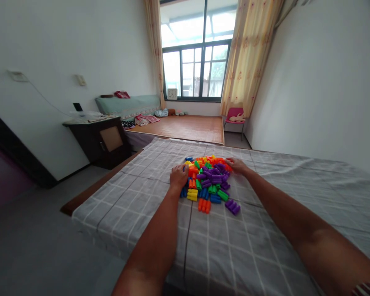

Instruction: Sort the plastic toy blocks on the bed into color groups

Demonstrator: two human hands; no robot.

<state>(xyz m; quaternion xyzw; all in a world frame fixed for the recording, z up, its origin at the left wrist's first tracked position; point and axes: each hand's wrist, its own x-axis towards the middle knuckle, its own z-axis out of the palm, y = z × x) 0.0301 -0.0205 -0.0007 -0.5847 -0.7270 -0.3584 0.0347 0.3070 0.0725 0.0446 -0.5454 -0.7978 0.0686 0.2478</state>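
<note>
A heap of plastic toy building blocks (214, 176) in purple, orange, green, blue and yellow lies on a grey checked cloth (135, 193). Against the left side of the heap rests my left hand (179, 176), its fingers bent loosely along the edge and partly hidden. On the far right side, my right hand (236, 165) reaches with extended fingers to the orange blocks (227, 163). Neither hand visibly grips a block. Nearer to me lie an orange block (204, 205), a yellow block (192, 195) and, slightly apart, a purple block (232, 206).
Beyond the cloth is a low bed with a brown mat (185, 127) and folded clothes (144, 119). A dark cabinet (94, 142) stands left, a pink chair (235, 116) at the far right. The cloth's left edge drops to the floor (49, 238).
</note>
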